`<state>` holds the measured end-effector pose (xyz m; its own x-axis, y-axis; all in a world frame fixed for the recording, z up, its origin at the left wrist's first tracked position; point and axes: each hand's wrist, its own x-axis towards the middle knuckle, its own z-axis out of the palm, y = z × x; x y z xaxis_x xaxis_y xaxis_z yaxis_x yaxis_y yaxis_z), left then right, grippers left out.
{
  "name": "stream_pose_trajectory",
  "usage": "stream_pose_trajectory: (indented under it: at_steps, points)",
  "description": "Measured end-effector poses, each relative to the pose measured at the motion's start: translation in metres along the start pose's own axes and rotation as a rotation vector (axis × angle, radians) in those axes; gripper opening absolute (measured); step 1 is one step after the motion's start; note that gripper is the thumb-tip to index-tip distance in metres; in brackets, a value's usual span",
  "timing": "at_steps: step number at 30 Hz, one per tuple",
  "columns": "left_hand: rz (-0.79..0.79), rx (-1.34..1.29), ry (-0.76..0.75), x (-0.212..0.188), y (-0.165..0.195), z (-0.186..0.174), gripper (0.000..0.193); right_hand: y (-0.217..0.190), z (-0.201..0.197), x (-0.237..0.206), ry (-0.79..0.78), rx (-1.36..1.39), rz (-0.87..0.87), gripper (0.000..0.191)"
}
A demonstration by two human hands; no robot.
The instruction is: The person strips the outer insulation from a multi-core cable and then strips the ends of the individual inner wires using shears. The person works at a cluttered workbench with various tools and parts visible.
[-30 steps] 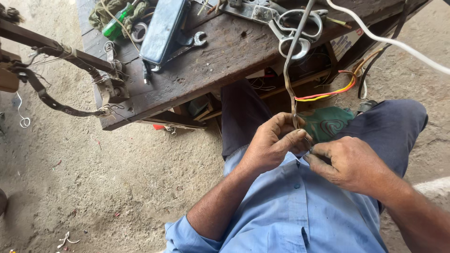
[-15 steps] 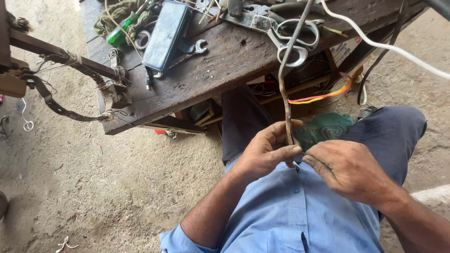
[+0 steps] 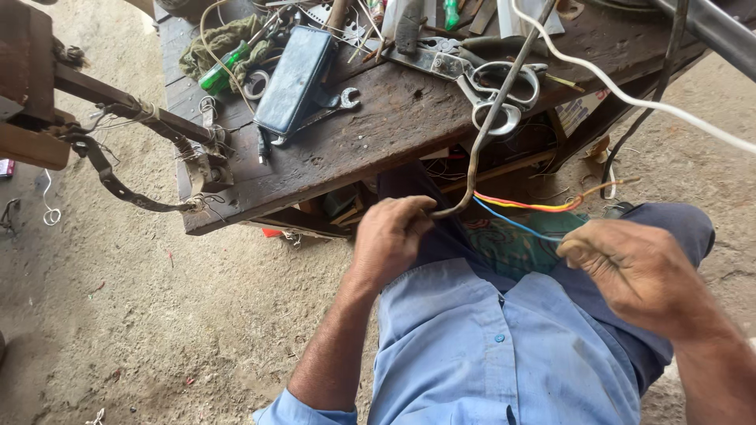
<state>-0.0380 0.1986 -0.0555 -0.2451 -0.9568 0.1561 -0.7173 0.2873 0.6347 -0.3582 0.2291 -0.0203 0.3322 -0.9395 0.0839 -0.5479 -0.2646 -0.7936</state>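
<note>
The grey cable (image 3: 492, 118), pinched at its lower end by the left hand (image 3: 391, 236), now splays into coloured wires (image 3: 524, 206); the hands have drawn apart. The right hand (image 3: 638, 264) seems to grip the blue strand's end, though its fingertips are blurred.

worn wooden bench (image 3: 394, 118): scissors (image 3: 492, 83), spanner (image 3: 335, 106), dark blue case (image 3: 293, 79), green screwdriver (image 3: 223, 69), rag (image 3: 224, 39), loose wire bits everywhere
</note>
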Motion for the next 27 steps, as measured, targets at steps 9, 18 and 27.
stream_pose_trajectory:
  at_steps: [9, 18, 27]
  points:
    - [-0.284, -0.762, -0.167, 0.018, 0.035, 0.042, 0.064, -0.023, 0.018, 0.004, -0.11, -0.042, -0.06, 0.02]
    - [-0.36, -1.228, -0.102, 0.016, 0.027, 0.064, 0.041, -0.022, 0.001, 0.004, -0.12, -0.027, -0.026, 0.015]
    - [-0.251, -0.82, -0.038, 0.012, 0.069, 0.036, 0.033, -0.071, 0.021, -0.008, 0.46, -0.312, -0.421, 0.018]
